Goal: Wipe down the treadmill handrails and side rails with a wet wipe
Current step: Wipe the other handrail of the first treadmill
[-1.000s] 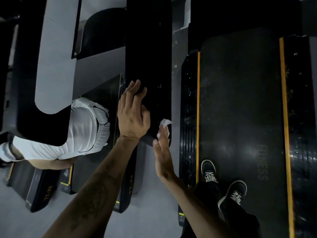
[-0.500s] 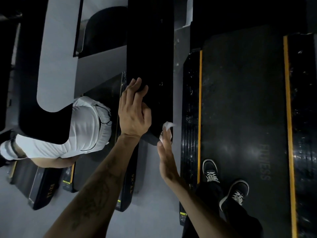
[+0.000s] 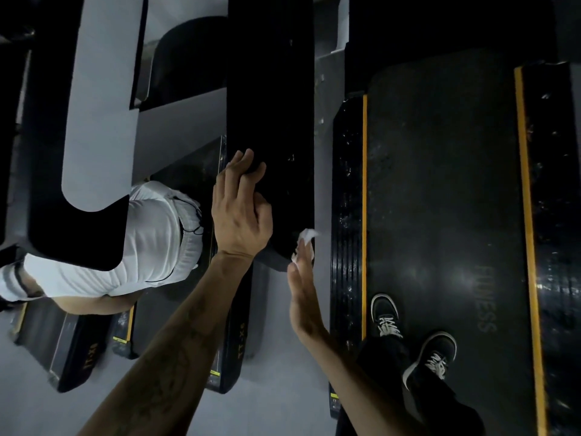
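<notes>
A wide black treadmill handrail (image 3: 273,105) runs away from me in the middle of the view. My left hand (image 3: 240,212) rests on its left edge near the near end, fingertips bent onto the top. My right hand (image 3: 303,297) is flat and edge-on, its straight fingers pressing a crumpled white wet wipe (image 3: 306,237) against the rail's near right corner. Below on the right lies the black side rail (image 3: 347,184) with a yellow stripe, beside the belt (image 3: 440,184).
My two black shoes (image 3: 385,313) stand on the belt's near left part. A person in white clothes (image 3: 151,240) bends beside the neighbouring treadmill (image 3: 239,335) on the left. A grey and black console arm (image 3: 94,121) is at the upper left.
Almost nothing has changed: both hands stay on the rail's near end, and the right hand with the wipe has shifted only slightly.
</notes>
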`<state>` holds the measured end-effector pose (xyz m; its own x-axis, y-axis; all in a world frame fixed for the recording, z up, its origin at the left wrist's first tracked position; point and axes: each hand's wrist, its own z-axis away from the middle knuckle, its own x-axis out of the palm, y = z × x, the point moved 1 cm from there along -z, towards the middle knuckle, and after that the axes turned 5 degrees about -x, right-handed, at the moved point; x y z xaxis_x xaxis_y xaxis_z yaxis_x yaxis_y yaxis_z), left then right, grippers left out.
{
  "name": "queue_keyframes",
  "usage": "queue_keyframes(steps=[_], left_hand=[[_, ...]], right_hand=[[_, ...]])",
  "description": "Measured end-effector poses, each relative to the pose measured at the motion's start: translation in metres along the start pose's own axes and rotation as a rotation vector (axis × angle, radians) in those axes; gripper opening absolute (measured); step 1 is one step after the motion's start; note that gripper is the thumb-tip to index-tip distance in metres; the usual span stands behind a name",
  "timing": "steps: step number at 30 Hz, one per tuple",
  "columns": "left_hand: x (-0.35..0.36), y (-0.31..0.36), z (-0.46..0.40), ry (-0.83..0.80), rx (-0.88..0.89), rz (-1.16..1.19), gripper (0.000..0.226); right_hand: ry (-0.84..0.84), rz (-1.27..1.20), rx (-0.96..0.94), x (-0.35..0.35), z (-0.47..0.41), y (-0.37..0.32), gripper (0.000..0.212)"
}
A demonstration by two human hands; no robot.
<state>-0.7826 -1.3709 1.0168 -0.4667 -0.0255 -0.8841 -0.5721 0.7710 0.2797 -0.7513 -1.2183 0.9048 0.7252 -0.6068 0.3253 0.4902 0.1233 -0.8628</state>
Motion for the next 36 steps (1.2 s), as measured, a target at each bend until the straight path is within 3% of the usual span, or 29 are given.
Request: queue_keyframes(steps=[3, 7, 13, 20, 23, 26, 30, 36], left_hand=[[0.0, 0.001, -0.001, 0.003, -0.005, -0.001, 0.047], [0.0, 0.002, -0.003, -0.008, -0.026, 0.015, 0.049], [-0.002, 0.002, -0.004, -0.039, -0.025, 0.032, 0.052], [-0.001, 0.002, -0.005, -0.04, -0.048, 0.071, 0.052], [0.0, 0.0, -0.005, -0.041, -0.053, 0.067, 0.051], [0.0, -0.002, -0.003, -0.033, -0.032, 0.066, 0.051], [0.002, -0.002, -0.003, -0.015, -0.01, 0.041, 0.051], [0.0, 0.001, -0.005, -0.023, -0.01, 0.013, 0.051]], right_hand=[[0.032, 0.041, -0.092, -0.006, -0.031, -0.002, 0.069], [0.029, 0.08, 0.0, -0.024, -0.06, 0.014, 0.078], [0.036, 0.027, 0.088, -0.014, -0.027, 0.026, 0.078], [0.039, 0.029, -0.058, -0.019, -0.07, -0.008, 0.09], [0.006, 0.01, 0.027, -0.024, -0.086, -0.005, 0.085], [0.026, -0.02, 0.074, -0.021, -0.071, -0.002, 0.095], [0.009, -0.008, 0.014, -0.012, -0.049, -0.013, 0.085], [0.021, 0.031, -0.053, -0.016, -0.075, -0.018, 0.086]])
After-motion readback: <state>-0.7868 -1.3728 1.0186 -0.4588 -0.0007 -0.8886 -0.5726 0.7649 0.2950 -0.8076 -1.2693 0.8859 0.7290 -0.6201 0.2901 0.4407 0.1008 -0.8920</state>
